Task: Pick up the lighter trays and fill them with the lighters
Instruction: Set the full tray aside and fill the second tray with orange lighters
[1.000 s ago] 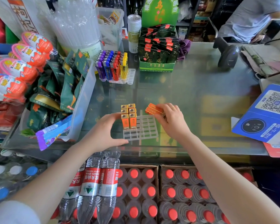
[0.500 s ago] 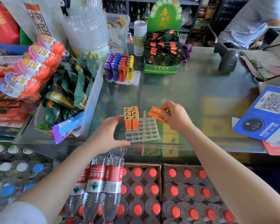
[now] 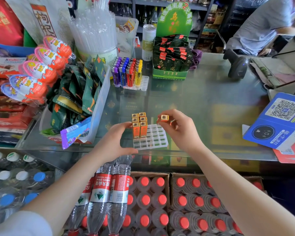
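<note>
A clear plastic tray (image 3: 152, 139) with a grid of small pockets lies on the glass counter (image 3: 203, 99), near its front edge. Six orange lighters (image 3: 139, 126) with gold tops stand upright in the tray's left columns, two across and three deep; the pockets to their right and in front show empty. The left hand (image 3: 115, 142) rests at the tray's left side, fingers curved, fingertips touching the nearest standing lighter and thumb extended along the tray's front left corner; whether the thumb touches the tray cannot be told. The right hand (image 3: 179, 132) is raised just above the tray's far right corner, thumb and forefinger pinching one more orange lighter (image 3: 164, 118), its gold top turned toward the camera; the other fingers are curled loosely under the palm. Farther back on the counter stands a second tray (image 3: 138, 83) holding purple, blue, red and yellow lighters, with some pockets open at its right end. A green display box (image 3: 170, 74) of dark packets stands to the right of that tray. A black barcode scanner (image 3: 237, 66) sits at the counter's far right, and a blue QR-code sign (image 3: 278, 120) lies at the right edge.
</note>
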A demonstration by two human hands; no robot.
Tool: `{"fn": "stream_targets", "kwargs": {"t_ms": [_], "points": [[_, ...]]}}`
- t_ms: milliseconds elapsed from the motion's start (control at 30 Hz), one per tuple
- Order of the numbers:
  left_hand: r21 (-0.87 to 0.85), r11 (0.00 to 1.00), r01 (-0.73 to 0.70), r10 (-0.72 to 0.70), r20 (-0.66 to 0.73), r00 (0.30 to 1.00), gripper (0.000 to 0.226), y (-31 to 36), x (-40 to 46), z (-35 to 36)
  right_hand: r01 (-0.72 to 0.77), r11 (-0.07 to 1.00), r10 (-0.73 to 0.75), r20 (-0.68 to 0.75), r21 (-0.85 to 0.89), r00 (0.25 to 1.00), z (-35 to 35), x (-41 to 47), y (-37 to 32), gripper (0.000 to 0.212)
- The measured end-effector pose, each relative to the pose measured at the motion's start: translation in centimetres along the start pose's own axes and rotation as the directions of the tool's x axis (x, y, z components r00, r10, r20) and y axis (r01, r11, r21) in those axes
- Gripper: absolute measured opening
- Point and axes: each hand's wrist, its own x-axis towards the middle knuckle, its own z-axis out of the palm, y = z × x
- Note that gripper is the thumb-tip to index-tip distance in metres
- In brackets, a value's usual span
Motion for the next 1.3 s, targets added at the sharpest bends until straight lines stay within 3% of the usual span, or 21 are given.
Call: {"fn": "stream_targets", "kwargs": {"t_ms": [200, 400, 600, 833, 1000, 1100, 1300], "points": [[-0.004, 1.0, 0.012, -0.012, -0.005, 1.0, 0.084, -0.2, 0.0, 0.2, 0.023, 0.968, -0.038, 0.057, 0.25, 0.998, 1.3, -1.2, -0.8, 0.015], [-0.024, 1.0, -0.014, 0.013, -0.013, 1.0, 0.081, -0.3, 0.2, 0.3, 0.015, 0.967, -0.045, 0.112, 0.256, 0.993, 2.8, -1.8, -1.5, 0.019], [-0.019, 1.0, -0.023, 0.023, -0.002, 1.0, 0.081, -0.4, 0.3, 0.2, 0.045, 0.994, -0.053, 0.084, 0.095, 0.995, 3.9, -2.6, -2.4, 0.031], [-0.029, 0.999, -0.019, 0.019, -0.001, 1.0, 0.08, -0.4, 0.3, 0.3, 0.203, 0.973, -0.205, -0.01, -0.111, 0.979, 3.9, -2.5, -2.6, 0.021], [-0.026, 0.999, -0.024, 0.024, 0.009, 1.0, 0.081, -0.8, 0.4, 0.3, 0.334, 0.931, -0.329, 0.057, -0.148, 0.942, 4.1, -1.9, -3.2, 0.02], [-0.028, 0.999, -0.027, 0.027, 0.02, 0.999, 0.083, -0.9, 0.4, 0.2, 0.39, 0.885, -0.379, 0.093, -0.253, 0.921, 4.5, -1.6, -3.4, 0.023], [-0.041, 0.999, -0.031, 0.031, 0.015, 0.999, 0.081, -0.8, 0.3, 0.2, 0.443, 0.791, -0.467, 0.051, -0.421, 0.883, 4.8, -1.0, -3.1, 0.022]]}}
